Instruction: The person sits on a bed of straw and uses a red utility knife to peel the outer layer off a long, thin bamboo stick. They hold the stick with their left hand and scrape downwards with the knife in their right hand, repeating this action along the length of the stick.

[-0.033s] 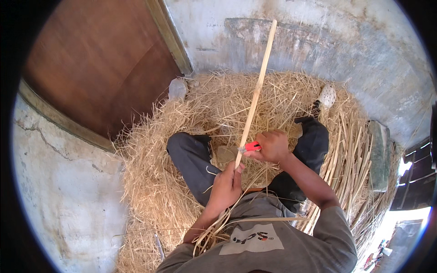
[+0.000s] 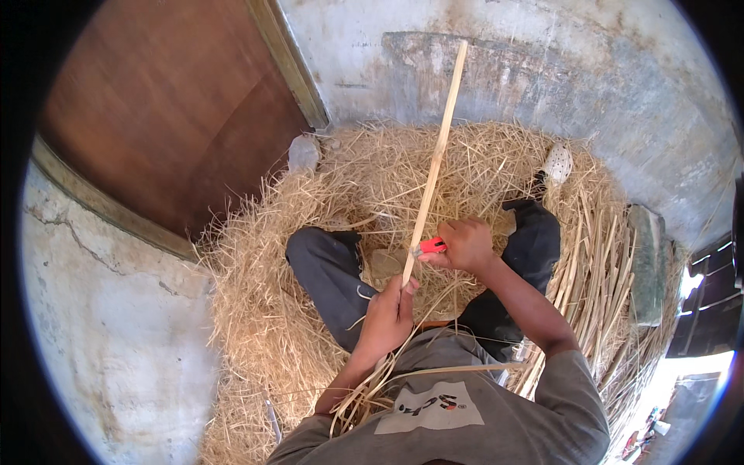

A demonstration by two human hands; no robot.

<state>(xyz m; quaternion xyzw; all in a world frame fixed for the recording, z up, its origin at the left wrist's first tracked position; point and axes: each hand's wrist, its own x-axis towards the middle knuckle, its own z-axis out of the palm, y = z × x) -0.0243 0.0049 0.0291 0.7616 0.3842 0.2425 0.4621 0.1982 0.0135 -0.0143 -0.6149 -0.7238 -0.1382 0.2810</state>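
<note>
My left hand grips the lower end of a long, pale bamboo strip, thumb laid along it. The strip leans away from me, its far end in front of the wall. My right hand is closed round a red utility knife. Its tip touches the strip's edge just above my left hand; the blade itself is hard to make out. Thin curled shavings hang over my left forearm and lap.
Dry straw-like shavings cover the ground around my bent legs. A bundle of long strips lies to my right, beside a greenish block. A brown door stands at the far left, a stained wall ahead.
The strip's far end has dipped very slightly and shifted a touch left. Both hands keep their grip in almost the same place.
</note>
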